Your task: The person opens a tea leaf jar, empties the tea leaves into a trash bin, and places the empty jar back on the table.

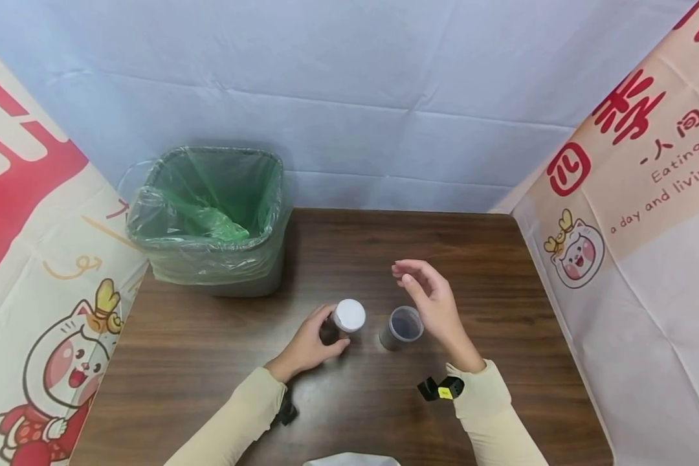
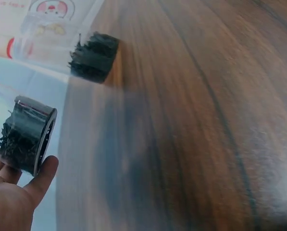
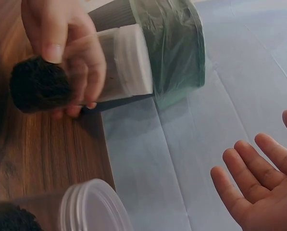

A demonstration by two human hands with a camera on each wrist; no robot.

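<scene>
A clear plastic jar with a white lid is in my left hand, fingers and thumb around its side. Dark, dry shreds that look like tea leaves fill its lower part. Its base is off the table in the left wrist view. To the right stands a second clear jar, upright and lidless, with similar dark shreds at the bottom. My right hand hovers beside and beyond this jar's mouth, holding nothing, with its fingers loosely bent and apart in the right wrist view.
At the back left stands a grey bin lined with a green translucent bag. Behind the wooden table hangs a pale cloth, with printed banners at both sides. Something white shows at the near edge.
</scene>
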